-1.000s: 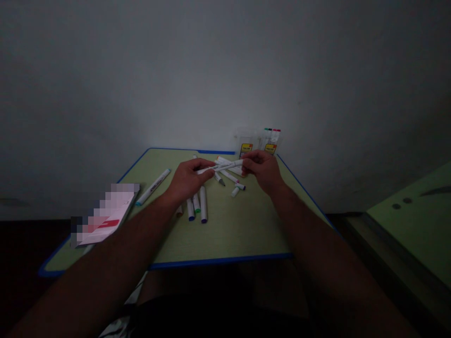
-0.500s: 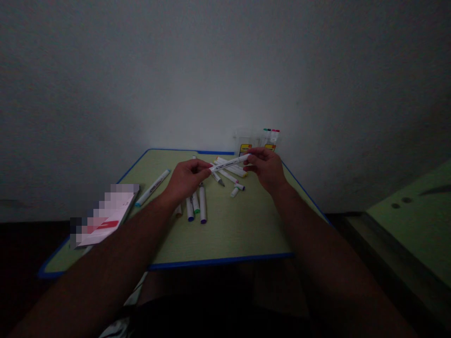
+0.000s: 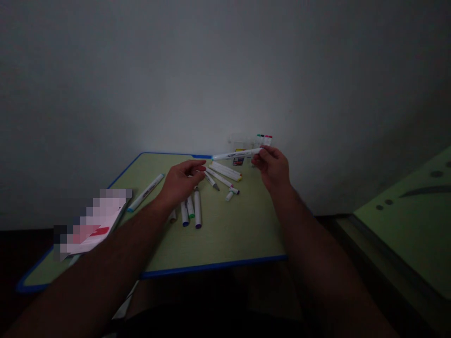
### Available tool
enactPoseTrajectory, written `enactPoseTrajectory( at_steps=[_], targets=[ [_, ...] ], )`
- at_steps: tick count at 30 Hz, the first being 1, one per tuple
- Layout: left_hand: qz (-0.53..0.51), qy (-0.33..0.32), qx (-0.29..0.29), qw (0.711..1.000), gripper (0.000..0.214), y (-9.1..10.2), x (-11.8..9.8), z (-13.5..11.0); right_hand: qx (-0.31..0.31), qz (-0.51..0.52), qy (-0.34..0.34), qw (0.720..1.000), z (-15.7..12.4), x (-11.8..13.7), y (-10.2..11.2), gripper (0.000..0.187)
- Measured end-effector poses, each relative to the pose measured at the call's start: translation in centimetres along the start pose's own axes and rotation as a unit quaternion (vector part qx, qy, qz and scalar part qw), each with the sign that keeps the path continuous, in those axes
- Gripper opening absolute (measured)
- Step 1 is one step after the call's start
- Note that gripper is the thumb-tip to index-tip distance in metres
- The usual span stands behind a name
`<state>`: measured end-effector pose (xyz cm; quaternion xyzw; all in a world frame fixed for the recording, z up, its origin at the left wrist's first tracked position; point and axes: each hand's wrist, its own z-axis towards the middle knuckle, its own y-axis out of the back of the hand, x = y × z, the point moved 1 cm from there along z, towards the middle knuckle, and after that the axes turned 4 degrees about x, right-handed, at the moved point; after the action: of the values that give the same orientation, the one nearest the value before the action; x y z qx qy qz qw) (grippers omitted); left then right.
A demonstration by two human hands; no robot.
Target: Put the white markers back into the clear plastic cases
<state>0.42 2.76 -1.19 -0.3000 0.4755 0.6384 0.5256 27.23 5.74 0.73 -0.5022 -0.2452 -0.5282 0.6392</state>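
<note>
My right hand (image 3: 275, 169) pinches one end of a white marker (image 3: 237, 154) with a light blue far end, held up above the back of the table. My left hand (image 3: 181, 182) is off that marker, its fingers and thumb apart with nothing between them. Under and beside the left hand lie several white markers (image 3: 198, 211), with purple, blue, green and brown ends. Between the hands rests an uncapped marker (image 3: 212, 180) with a dark tip. Near it are more markers (image 3: 225, 171) with yellow and orange ends and two small loose caps (image 3: 232, 193).
A clear plastic case (image 3: 240, 138) stands by the wall at the back, with several markers (image 3: 264, 140) upright at its right. A light blue-ended marker (image 3: 146, 192) lies left, beside a partly blurred pink-white booklet (image 3: 102, 225). The green table (image 3: 232, 239) has a blue rim.
My left hand has let go of the marker. My right hand has carried it slightly right and up, turning it closer to level. The whole view has shifted a little.
</note>
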Motion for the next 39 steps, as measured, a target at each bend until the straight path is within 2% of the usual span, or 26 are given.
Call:
enactPoseTrajectory(
  at_steps=[4, 8, 14, 20, 28, 34, 39],
  targets=[
    [-0.014, 0.021, -0.003, 1.000, 0.045, 0.0, 0.2, 0.1, -0.103, 0.028, 0.039, 0.994, 1.2, 1.1, 1.9, 0.017],
    [0.027, 0.032, 0.009, 0.999, 0.038, 0.0, -0.1, 0.0, -0.177, 0.050, 0.044, 0.982, 1.9, 2.1, 3.4, 0.012],
    [0.088, 0.029, 0.019, 0.996, 0.037, 0.2, -0.7, -0.2, -0.231, 0.032, 0.071, 0.970, 3.0, 4.1, 4.4, 0.013],
    [0.115, 0.029, 0.013, 0.993, 0.036, 0.2, -0.6, -0.1, -0.262, -0.039, 0.119, 0.957, 4.5, 6.3, 4.9, 0.016],
    [0.137, 0.019, 0.015, 0.990, 0.036, 0.0, -0.6, -0.2, -0.265, -0.159, 0.159, 0.938, 7.2, 7.8, 4.7, 0.012],
    [0.147, 0.009, 0.017, 0.989, 0.031, -0.1, -0.6, -0.2, -0.243, -0.256, 0.140, 0.925, 8.9, 8.2, 3.7, 0.010],
    [0.138, 0.002, 0.016, 0.990, 0.027, -0.1, -0.5, -0.2, -0.192, -0.365, 0.092, 0.907, 10.3, 7.5, 2.9, 0.009]
  ],
)
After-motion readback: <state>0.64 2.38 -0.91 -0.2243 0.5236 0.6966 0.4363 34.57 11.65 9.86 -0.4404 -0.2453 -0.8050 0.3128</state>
